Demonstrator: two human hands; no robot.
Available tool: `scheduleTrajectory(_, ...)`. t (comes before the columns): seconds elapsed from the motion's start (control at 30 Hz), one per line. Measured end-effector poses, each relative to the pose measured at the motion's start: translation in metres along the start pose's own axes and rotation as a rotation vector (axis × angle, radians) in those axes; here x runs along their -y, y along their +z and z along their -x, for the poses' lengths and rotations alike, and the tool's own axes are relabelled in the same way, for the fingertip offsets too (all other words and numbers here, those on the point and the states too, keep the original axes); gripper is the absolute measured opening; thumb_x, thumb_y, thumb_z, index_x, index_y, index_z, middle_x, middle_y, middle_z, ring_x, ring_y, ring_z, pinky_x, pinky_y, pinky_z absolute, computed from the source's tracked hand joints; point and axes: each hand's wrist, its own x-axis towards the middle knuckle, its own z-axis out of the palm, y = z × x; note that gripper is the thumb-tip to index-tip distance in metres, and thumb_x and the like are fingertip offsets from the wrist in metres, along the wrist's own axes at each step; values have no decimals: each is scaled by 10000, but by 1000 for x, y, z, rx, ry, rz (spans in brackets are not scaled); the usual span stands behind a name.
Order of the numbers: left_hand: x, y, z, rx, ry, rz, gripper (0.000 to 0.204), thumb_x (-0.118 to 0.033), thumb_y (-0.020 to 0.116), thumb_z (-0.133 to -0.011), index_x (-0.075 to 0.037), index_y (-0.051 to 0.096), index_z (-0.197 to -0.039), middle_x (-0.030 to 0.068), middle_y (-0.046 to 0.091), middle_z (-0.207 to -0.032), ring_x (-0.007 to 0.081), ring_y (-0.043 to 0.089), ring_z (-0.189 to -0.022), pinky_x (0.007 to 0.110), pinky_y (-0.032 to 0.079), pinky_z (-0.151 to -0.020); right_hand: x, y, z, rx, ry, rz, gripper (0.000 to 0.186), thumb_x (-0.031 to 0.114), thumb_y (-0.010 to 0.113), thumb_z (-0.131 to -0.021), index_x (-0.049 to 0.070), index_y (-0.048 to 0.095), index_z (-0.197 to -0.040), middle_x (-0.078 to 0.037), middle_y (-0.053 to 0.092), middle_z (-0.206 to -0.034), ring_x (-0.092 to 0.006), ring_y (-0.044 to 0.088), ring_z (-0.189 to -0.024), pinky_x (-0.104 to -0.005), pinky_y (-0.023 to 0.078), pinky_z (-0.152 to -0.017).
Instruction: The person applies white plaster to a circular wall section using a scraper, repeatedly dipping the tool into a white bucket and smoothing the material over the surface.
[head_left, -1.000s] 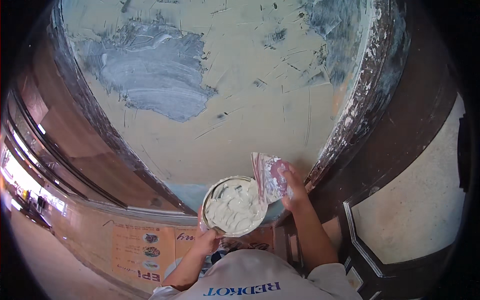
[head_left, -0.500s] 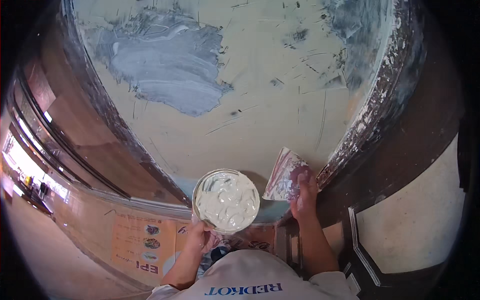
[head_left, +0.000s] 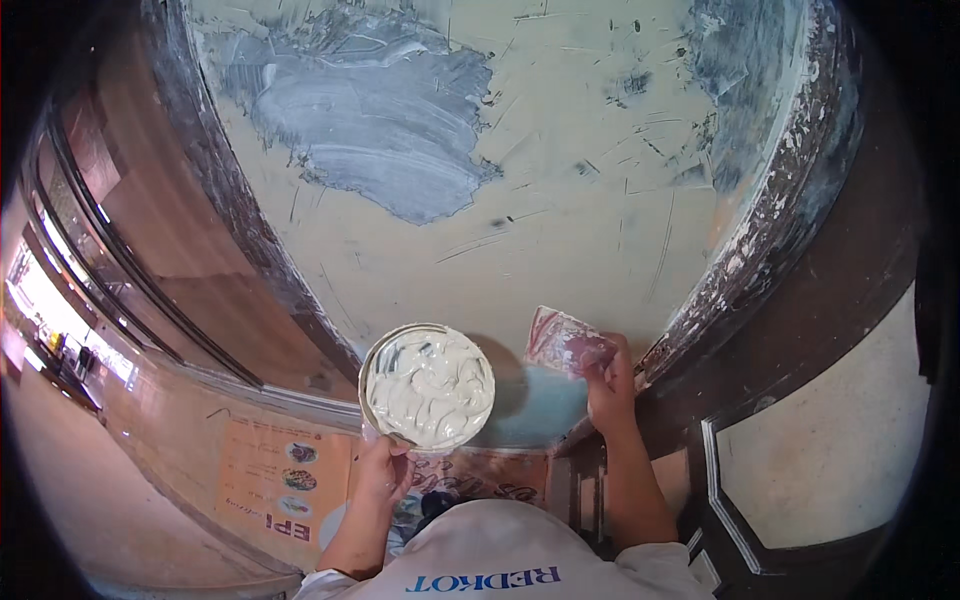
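My left hand grips the near edge of a round tub at the lower middle. Thick off-white filler paste, stirred into ridges, fills the tub. To its right, my right hand is closed around a reddish flat spreader smeared with pale paste. The spreader's blade points up and left, apart from the tub. Beyond both hands rises a cream wall panel with scratches and a large grey-blue patch.
Worn, paint-flecked dark frames border the panel on both sides. An orange printed sheet lies on the floor at lower left. Dark-framed pale panelling stands at right, and dark rails run along the left.
The tub in my left hand has shifted left and slightly up. My right hand has turned the spreader, so its blade tilts further left. The wall has moved rightward in view.
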Motion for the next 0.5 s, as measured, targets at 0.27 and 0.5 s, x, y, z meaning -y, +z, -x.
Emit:
scheduleTrajectory(0.27,-28,9,-6,-16,86,-38,707,-10,479,-686,-17,377,-1386,158,540,-1289,295,597,-1112,371,576,-828,89,3,-33,-381,-701,817,269,52,582,-916,-6,600,-1178,-153,658,-1021,-231,577,-800,-340,462,-737)
scheduleTrajectory(0.5,-59,-5,-13,-106,56,-65,741,4,460,-685,-14,341,-1416,181,478,-1375,334,524,-1237,458,523,-978,82,47,-72,-522,-779,1180,484,58,609,-775,113,632,-1256,-96,645,-1212,-310,553,-928,-449,420,-858)
